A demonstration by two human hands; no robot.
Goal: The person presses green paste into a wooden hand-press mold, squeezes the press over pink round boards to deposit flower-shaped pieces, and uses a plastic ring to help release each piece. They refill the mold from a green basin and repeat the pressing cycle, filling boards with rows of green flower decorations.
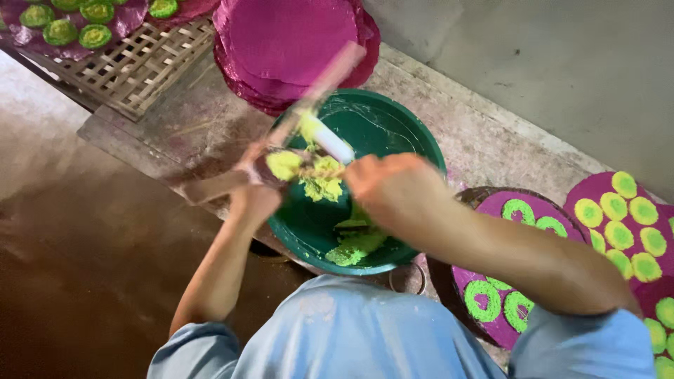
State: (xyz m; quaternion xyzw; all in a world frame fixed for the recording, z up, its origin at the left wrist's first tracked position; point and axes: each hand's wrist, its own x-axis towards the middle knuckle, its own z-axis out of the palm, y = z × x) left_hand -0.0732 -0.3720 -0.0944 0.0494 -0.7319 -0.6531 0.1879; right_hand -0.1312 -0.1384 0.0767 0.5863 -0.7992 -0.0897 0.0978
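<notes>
Right hand (393, 189) fingers grip a white stick (330, 142); left hand (256, 200) pinches yellow-green dough (284, 165) over green basin (414, 133).

**No packages, labels, signs or screens**

Nothing of that kind in the head view. No box, bag, wrapper, sticker, printed sign or display anywhere in frame; the wall at upper right is bare.
</notes>
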